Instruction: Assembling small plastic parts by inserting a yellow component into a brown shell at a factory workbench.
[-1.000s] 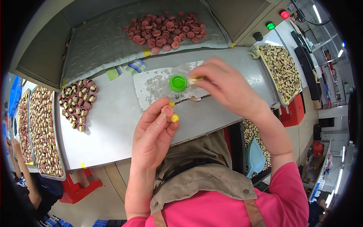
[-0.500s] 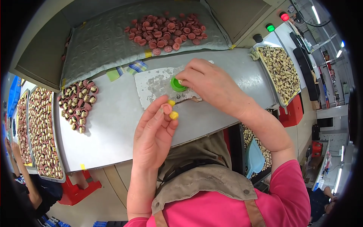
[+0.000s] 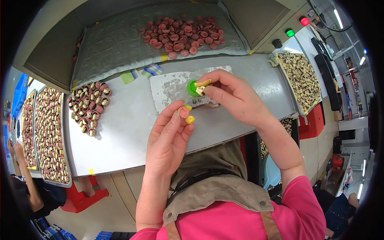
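My left hand (image 3: 168,132) holds a small pink shell-like cup (image 3: 183,112) between thumb and forefinger, with yellow covers on two other fingertips. My right hand (image 3: 236,96) pinches a small cream-and-dark piece (image 3: 200,89), and a yellowish cover shows at its fingertip. Just beside that piece stands a round green container (image 3: 193,88), partly hidden by the right fingers. It rests on a pale, wet-spotted board (image 3: 170,90). The left hand is a little nearer to me than the container, below the board's near edge.
Pink cups (image 3: 182,36) lie heaped on a grey padded mat (image 3: 116,52) at the back. Filled cups (image 3: 89,106) cluster at left, beside full trays (image 3: 50,136). A tray of cream-and-dark pieces (image 3: 298,80) stands at right. Another person's arms (image 3: 26,164) show at far left.
My right hand has come up from the green container and turned, bringing the cream-and-dark piece into sight. The left hand still holds the pink cup. The whole view has shifted slightly.
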